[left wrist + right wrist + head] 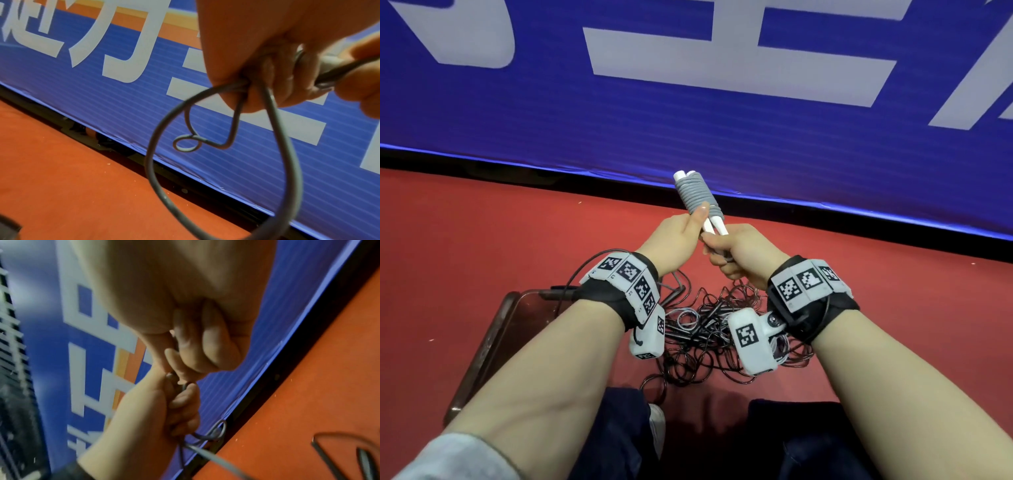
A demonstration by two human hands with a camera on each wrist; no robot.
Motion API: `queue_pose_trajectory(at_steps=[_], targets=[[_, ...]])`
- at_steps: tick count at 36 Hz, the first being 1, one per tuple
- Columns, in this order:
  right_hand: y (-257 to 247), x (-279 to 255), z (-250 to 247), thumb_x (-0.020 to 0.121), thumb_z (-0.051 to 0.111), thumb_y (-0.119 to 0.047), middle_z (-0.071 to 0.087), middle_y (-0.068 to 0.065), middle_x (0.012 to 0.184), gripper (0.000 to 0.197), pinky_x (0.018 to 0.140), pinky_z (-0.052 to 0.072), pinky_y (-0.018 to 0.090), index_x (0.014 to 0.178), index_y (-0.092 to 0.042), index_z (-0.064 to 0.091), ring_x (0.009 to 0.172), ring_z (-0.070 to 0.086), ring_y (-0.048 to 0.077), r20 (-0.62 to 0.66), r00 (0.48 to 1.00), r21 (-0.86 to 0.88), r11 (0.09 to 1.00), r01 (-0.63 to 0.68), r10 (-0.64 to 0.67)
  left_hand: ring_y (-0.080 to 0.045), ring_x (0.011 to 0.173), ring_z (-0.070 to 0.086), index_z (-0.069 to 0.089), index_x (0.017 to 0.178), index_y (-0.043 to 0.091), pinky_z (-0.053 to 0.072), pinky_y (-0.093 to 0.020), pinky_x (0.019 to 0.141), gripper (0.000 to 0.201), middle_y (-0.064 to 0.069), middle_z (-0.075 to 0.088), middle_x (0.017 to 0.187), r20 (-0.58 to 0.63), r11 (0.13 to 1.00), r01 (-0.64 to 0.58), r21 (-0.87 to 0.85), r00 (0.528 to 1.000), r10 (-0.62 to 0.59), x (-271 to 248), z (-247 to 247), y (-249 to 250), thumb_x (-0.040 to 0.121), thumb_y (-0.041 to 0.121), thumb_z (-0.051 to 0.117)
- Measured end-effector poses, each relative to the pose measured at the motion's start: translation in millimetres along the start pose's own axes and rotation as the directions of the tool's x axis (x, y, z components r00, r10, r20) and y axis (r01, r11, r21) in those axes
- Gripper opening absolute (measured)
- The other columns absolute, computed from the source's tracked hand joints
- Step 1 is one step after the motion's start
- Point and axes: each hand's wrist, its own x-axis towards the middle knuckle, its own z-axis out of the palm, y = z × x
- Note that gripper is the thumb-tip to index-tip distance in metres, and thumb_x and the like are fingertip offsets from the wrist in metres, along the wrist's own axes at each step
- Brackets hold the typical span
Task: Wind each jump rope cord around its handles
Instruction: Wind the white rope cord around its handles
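Note:
Two white jump rope handles (714, 224) are held side by side, pointing up and away, with grey cord (697, 197) wound in tight turns round their upper part. My left hand (681, 233) grips the bundle from the left, thumb pressed on the lowest turns. My right hand (736, 253) grips the lower ends of the handles. In the left wrist view a loose loop of the grey cord (152, 164) hangs from my left hand's (257, 68) curled fingers. The right wrist view shows both fists close together, my right hand (197, 345) above, with cord (213, 433) trailing below.
A tangled pile of dark jump ropes (709, 329) lies on the red floor (482, 240) between my forearms. A brown tray (493, 342) sits at the left. A blue banner (688, 113) with white characters stands right behind the hands. My knees (791, 442) are at the bottom.

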Motion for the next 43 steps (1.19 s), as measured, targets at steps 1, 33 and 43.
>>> queue_pose_trajectory(at_steps=[1,33,43], targets=[[0.6,0.9,0.4,0.100,0.050,-0.021,0.039,0.001,0.051,0.030,0.036,0.020,0.017,0.072,-0.009,0.052,0.034,0.026,0.007,-0.036,0.999,-0.052,0.999,0.016,-0.018,-0.010,0.051,0.039,0.053,0.067,0.017,0.030,-0.029,0.054,0.055,0.006,0.046,0.058,-0.008,1.000,-0.003,0.008,1.000,0.003,-0.2,-0.1,-0.1,0.103,0.046,0.023],[5.1,1.7,25.4,0.099,0.040,-0.017,0.065,0.008,0.111,0.027,0.068,0.033,0.030,0.121,-0.007,0.052,0.099,0.063,0.030,-0.197,0.922,-0.971,0.195,-0.137,-0.333,-0.003,0.026,0.035,0.056,0.058,0.009,0.028,-0.024,0.043,0.053,0.005,0.048,0.044,-0.079,0.941,0.305,-0.146,0.945,-0.318,6.8,5.2,0.9,0.085,0.055,0.062],[10.6,6.6,12.5,0.099,0.051,-0.032,0.065,0.012,0.086,0.027,0.057,0.050,0.027,0.096,-0.006,0.058,0.066,0.062,0.019,-0.107,0.988,-0.182,0.979,0.091,-0.112,-0.005,0.036,0.022,0.055,0.071,0.010,0.018,-0.018,0.036,0.037,0.008,0.031,0.043,0.091,0.806,0.304,-0.508,0.949,-0.300,6.2,-0.6,-7.5,0.094,0.039,0.056]])
